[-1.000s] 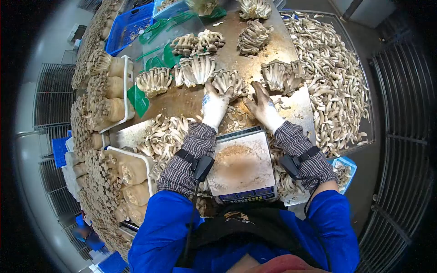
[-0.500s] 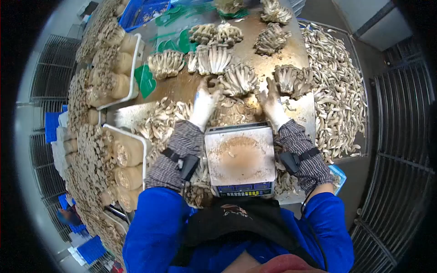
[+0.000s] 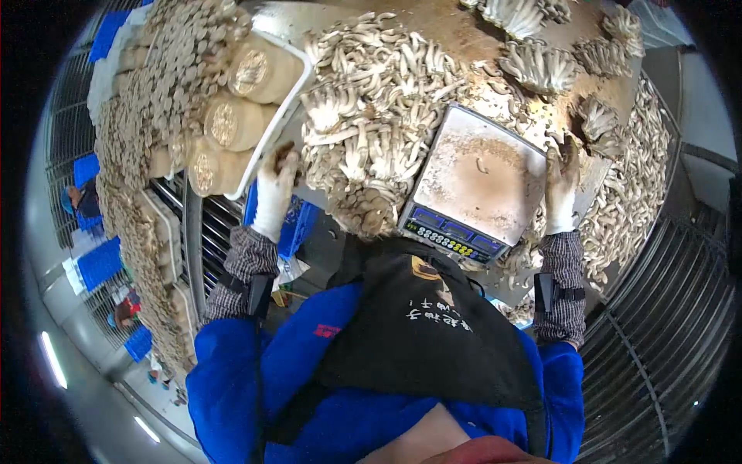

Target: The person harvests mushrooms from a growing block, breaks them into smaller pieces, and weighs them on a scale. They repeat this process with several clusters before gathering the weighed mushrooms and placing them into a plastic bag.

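My left hand (image 3: 276, 189), in a white glove with dark, dirty fingertips, is raised between a white-rimmed crate (image 3: 287, 116) and a heap of loose mushrooms (image 3: 371, 116). Its fingers are apart and hold nothing. To the right of a weighing scale (image 3: 481, 174) is my right hand (image 3: 563, 182), gloved the same way, fingers pointing up and spread, with nothing visible in it. Crumbs and a small mushroom piece lie on the scale's plate. Just beyond my right hand sits a mushroom cluster (image 3: 599, 120); another cluster (image 3: 539, 66) lies above the scale.
Mushroom-covered bottles (image 3: 251, 69) fill the crate and rows on the left. More clusters (image 3: 603, 56) lie at the upper right, beside a large pile of loose mushrooms (image 3: 641, 185). A blue basket (image 3: 297, 224) stands below my left hand. Co-workers (image 3: 81, 199) are at the far left.
The view has swung left. My left hand has left the clusters and moved left towards the crate. My right hand has come away from the cluster and is beside the scale.
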Demonstrator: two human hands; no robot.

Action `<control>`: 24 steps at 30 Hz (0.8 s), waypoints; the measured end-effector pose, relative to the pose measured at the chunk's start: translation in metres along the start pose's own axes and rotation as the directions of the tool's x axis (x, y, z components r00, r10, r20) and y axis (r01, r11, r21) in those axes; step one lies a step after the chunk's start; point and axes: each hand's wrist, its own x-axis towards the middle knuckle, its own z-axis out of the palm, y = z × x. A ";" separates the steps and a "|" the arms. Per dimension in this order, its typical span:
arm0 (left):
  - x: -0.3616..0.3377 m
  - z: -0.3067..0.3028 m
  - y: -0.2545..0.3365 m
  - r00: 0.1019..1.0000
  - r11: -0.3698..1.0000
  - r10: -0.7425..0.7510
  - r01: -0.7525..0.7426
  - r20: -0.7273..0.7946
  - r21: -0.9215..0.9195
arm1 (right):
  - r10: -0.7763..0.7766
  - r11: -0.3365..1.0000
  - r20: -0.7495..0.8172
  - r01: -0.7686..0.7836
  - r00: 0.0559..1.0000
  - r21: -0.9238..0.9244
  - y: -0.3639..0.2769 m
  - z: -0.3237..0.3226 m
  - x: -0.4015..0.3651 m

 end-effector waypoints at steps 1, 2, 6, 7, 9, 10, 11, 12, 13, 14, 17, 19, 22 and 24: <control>-0.015 -0.005 -0.017 0.999 0.999 -0.052 0.051 0.004 0.009 | 0.000 1.000 -0.073 -0.001 0.997 -0.018 -0.013 0.005 -0.001; -0.028 -0.008 -0.035 0.994 0.994 -0.105 0.105 0.008 0.019 | -0.009 1.000 -0.057 0.007 0.998 -0.027 -0.028 0.009 -0.003; -0.067 -0.010 -0.122 0.867 0.951 -0.264 0.308 0.422 -0.038 | -0.033 0.969 0.347 -0.055 0.937 0.242 -0.087 0.042 -0.043; -0.075 -0.006 -0.122 0.845 0.951 -0.235 0.302 0.480 -0.067 | -0.102 0.991 0.529 0.039 0.843 0.130 -0.113 0.046 -0.059; -0.079 0.004 -0.127 0.808 0.954 -0.199 0.290 0.555 -0.081 | -0.047 0.992 0.800 0.120 0.598 -0.032 -0.123 0.067 -0.097; -0.077 0.007 -0.129 0.807 0.951 -0.193 0.293 0.558 -0.095 | 0.056 0.987 0.893 0.108 0.447 -0.116 -0.127 0.080 -0.111; -0.074 0.009 -0.130 0.805 0.918 -0.163 0.335 0.570 -0.211 | 0.106 0.984 0.935 0.098 0.338 -0.147 -0.138 0.091 -0.121; -0.073 0.012 -0.130 0.805 0.869 -0.132 0.375 0.579 -0.323 | 0.093 0.987 0.929 0.091 0.357 -0.134 -0.121 0.107 -0.138; -0.074 0.015 -0.128 0.816 0.854 -0.134 0.383 0.563 -0.353 | 0.104 0.990 0.926 0.053 0.364 -0.132 -0.110 0.123 -0.148; -0.074 0.019 -0.135 0.816 0.850 -0.127 0.383 0.565 -0.362 | 0.112 0.992 0.921 0.015 0.373 -0.127 -0.107 0.138 -0.154; -0.071 0.034 -0.163 0.878 0.923 -0.031 0.208 0.477 -0.324 | 0.137 0.973 0.908 -0.223 0.397 -0.050 -0.114 0.166 -0.163; -0.073 0.035 -0.159 0.884 0.906 -0.019 0.212 0.467 -0.365 | 0.002 0.976 0.869 -0.191 0.495 0.107 -0.110 0.179 -0.171; -0.082 0.028 -0.149 0.880 0.884 -0.014 0.233 0.476 -0.405 | 0.026 0.972 0.865 -0.216 0.501 0.096 -0.092 0.180 -0.179; -0.087 0.023 -0.144 0.868 0.884 -0.024 0.250 0.496 -0.395 | 0.207 0.970 0.859 -0.216 0.468 -0.116 -0.141 0.155 -0.182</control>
